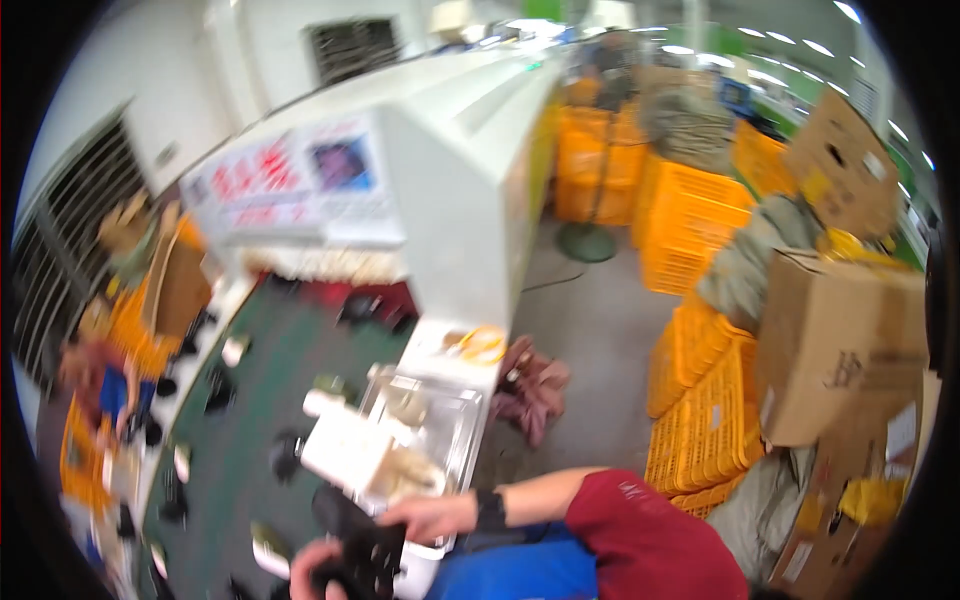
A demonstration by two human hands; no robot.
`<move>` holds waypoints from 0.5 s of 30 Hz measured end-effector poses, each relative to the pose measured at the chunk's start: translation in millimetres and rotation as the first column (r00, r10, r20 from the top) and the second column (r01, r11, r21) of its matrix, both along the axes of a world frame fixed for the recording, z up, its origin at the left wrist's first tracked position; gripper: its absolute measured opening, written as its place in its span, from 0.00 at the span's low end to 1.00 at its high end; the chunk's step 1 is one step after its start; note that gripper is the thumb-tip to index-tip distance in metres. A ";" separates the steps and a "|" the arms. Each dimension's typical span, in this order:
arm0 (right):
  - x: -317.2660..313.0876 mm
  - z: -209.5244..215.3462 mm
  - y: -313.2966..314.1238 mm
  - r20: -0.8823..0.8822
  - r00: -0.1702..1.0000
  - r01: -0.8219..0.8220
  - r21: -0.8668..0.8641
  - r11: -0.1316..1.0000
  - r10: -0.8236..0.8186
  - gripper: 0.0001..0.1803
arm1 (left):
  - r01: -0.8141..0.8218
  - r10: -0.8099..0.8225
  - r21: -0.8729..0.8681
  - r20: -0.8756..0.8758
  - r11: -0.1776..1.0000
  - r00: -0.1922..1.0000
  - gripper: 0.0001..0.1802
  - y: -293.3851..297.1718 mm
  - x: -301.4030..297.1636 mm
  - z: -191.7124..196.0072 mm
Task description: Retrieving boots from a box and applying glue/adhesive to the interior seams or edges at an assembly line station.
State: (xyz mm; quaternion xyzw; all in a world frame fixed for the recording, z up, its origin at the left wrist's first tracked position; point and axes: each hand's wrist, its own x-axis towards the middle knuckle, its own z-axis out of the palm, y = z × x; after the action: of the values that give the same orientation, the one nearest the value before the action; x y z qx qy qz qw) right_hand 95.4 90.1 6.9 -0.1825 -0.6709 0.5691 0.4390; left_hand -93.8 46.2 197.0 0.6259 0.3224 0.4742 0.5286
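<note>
A black shoe [372, 548], smeared by motion, is held between my two hands at the lower edge of the view. My left hand [312, 572] is closed around its near left side. My right hand [432, 516] reaches in from the right, fingers closed on the shoe's upper right part. Just beyond my hands, a white box [345, 448] and a clear plastic tray [465, 420] with beige pieces stand at the belt's right edge. The green conveyor belt [270, 370] carries several black shoes and pale-and-green pieces, too blurred to name.
A white machine housing [450, 180] covers the belt's far end. Another person [95, 385] works across the belt. To the right are stacked orange crates [700, 440], cardboard boxes [840, 340] and a round stand base [587, 242]. A mauve cloth [532, 388] hangs beside the tray.
</note>
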 end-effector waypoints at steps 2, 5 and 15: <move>-24.2 2.7 16.4 -0.346 0.913 -0.283 -0.918 0.277 -0.215 0.08 | 0.058 -0.048 0.091 -0.108 0.994 0.993 0.14 2.0 5.9 7.1; -34.3 0.2 20.5 -0.254 0.954 -0.215 -0.950 0.229 -0.160 0.05 | 0.024 -0.001 0.162 -0.142 0.986 0.990 0.10 -2.1 8.9 3.5; -14.4 62.9 14.3 0.055 0.937 0.348 -0.042 0.936 -0.346 0.15 | -0.257 0.346 0.364 -0.203 0.895 0.916 0.06 14.9 5.7 -22.1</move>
State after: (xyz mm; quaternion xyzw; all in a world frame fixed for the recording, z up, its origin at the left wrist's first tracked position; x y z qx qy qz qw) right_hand 81.1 104.4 69.8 -0.3224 -0.6236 0.4953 0.5118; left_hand -88.1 61.2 174.9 0.7044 0.3994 0.5112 0.2881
